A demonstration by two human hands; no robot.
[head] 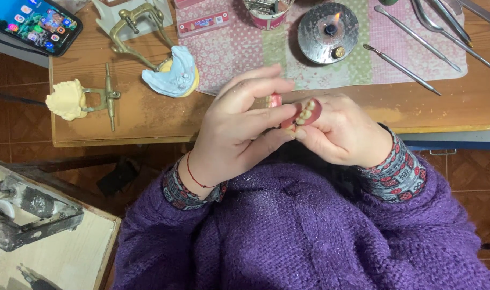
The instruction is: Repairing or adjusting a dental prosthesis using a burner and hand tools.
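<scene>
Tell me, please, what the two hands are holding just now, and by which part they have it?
Both the left hand and right hand hold a pink wax denture with teeth, fingertips pinching its opposite ends; exact contact is partly hidden.

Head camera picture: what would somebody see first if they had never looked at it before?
First, the two hands meeting in the middle: the left hand and right hand together hold a pink wax denture with pale teeth. Behind them, on a patterned mat at the table's far side, a small burner shows a lit flame. To the left lie a blue-and-yellow jaw cast and a cream cast on brass frames.
</scene>
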